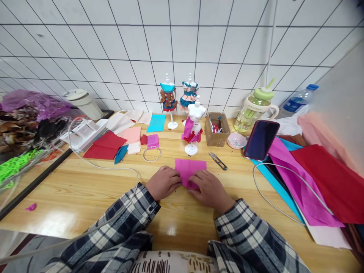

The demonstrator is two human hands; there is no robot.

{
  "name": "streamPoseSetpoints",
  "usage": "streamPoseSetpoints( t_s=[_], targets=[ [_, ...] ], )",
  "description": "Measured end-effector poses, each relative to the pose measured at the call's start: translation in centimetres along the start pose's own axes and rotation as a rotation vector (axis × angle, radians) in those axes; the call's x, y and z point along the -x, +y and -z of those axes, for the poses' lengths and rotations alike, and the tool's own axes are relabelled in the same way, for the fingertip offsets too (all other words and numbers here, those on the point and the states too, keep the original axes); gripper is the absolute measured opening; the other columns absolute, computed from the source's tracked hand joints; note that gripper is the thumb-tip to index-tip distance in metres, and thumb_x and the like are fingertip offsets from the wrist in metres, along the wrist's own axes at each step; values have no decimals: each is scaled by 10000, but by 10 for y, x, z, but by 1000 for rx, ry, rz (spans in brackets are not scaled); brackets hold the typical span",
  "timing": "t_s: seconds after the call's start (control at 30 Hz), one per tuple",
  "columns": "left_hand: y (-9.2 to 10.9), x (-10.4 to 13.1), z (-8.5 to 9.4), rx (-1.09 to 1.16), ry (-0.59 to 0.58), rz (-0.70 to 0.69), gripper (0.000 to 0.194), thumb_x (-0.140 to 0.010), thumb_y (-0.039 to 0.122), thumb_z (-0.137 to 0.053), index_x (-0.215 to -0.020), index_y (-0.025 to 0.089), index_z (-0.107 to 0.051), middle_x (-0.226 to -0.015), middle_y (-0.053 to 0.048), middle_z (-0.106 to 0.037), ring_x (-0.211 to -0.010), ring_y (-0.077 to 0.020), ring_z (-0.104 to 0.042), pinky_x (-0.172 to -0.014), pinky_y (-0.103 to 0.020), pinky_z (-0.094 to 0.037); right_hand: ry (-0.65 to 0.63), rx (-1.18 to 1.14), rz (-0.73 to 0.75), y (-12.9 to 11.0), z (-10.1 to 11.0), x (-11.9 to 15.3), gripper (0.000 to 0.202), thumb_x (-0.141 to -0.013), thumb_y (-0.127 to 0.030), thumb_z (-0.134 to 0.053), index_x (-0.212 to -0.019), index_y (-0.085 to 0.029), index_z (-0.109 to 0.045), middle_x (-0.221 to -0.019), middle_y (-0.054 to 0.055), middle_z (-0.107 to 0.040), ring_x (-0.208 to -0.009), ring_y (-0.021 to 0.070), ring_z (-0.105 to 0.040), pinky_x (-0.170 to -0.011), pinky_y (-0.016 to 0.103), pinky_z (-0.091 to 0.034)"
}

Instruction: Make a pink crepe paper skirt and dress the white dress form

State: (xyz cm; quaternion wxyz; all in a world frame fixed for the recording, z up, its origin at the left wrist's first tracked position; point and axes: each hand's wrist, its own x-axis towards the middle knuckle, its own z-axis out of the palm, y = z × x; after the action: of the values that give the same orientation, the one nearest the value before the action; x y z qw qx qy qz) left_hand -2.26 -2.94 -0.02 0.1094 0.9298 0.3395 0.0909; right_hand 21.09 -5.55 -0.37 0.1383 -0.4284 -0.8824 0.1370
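Left hand (164,182) and right hand (209,188) touch magenta cloth (189,167); bottle label (295,103) illegible.

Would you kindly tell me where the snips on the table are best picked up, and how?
Probably by the dark, rounded handle end of the snips, with the right hand coming from the near right side. They lie flat, that end nearer and the pointed tips angled away to the left, so this should keep clear of the points.
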Motion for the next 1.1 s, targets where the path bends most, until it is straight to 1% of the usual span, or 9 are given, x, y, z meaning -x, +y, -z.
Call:
streamPoseSetpoints(
  t_s=[0.2,0.33,0.4,0.5,0.63,0.73,0.83,0.93,1.1],
  targets=[
    [1,2,0,-55,74,39,202,-949,302,-480,-958,250,-675,-964,-5,-696,-929,-168,-589,-967,-404,-289,-31,110,-26,-5,-1,2,128,-888,-263,-536,-967,-205,-618,-909,56,-605,-886,225,-499,-782,352,-361],
    [4,3,0,-51,98,90,193,-938,301,-488,-924,251,-674,-928,2,-698,-922,-165,-595,-993,-421,-270,-45,144,-48,-11,4,3,207,-853,-374,-595,-960,-197,-612,-930,69,-608,-911,244,-496,-771,361,-333],
    [5,2,1,-35,97,109,185,-917,350,-522,-923,245,-675,-947,-9,-694,-933,-173,-596,-1000,-431,-264,-43,157,-87,-14,4,3,209,-873,-377,-575,-960,-190,-608,-938,78,-610,-903,242,-500,-756,358,-322],
    [4,1,3,-3,84,129,232,-835,443,-624,-921,234,-673,-999,-21,-688,-958,-192,-597,-1017,-454,-242,-35,165,-128,-14,3,3,152,-925,-278,-492,-967,-197,-613,-930,75,-616,-895,225,-508,-754,352,-307],
    [2,1,5,14,79,141,141,-861,357,-605,-914,252,-682,-981,-2,-702,-954,-182,-605,-1031,-475,-201,-41,151,-117,-12,5,5,183,-929,-249,-474,-1015,-219,-632,-937,66,-628,-893,216,-517,-770,360,-296],
    [1,1,5,22,90,147,162,-909,316,-543,-897,255,-692,-945,2,-712,-939,-172,-607,-1033,-479,-187,-40,148,-105,-11,7,7,192,-916,-242,-489,-1020,-208,-648,-937,77,-631,-900,220,-514,-776,364,-296],
    [0,1,3,38,102,178,185,-918,329,-529,-886,248,-692,-948,-5,-707,-940,-172,-603,-1023,-469,-206,-23,124,-116,-9,5,7,203,-919,-233,-483,-983,-209,-674,-905,77,-632,-915,225,-508,-782,359,-303],
    [-2,0,-1,63,102,209,178,-911,326,-532,-887,237,-685,-968,-14,-693,-951,-175,-595,-1000,-445,-247,-13,49,-179,-5,1,7,213,-925,-231,-472,-949,-206,-683,-860,62,-640,-880,208,-517,-792,341,-321],
    [-5,-3,-5,71,114,251,174,-905,325,-527,-913,214,-661,-977,-40,-669,-960,-198,-578,-904,-397,-331,20,45,-278,-1,0,5,141,-890,-270,-536,-883,-196,-655,-867,54,-645,-885,207,-524,-816,338,-321]
  ],
)
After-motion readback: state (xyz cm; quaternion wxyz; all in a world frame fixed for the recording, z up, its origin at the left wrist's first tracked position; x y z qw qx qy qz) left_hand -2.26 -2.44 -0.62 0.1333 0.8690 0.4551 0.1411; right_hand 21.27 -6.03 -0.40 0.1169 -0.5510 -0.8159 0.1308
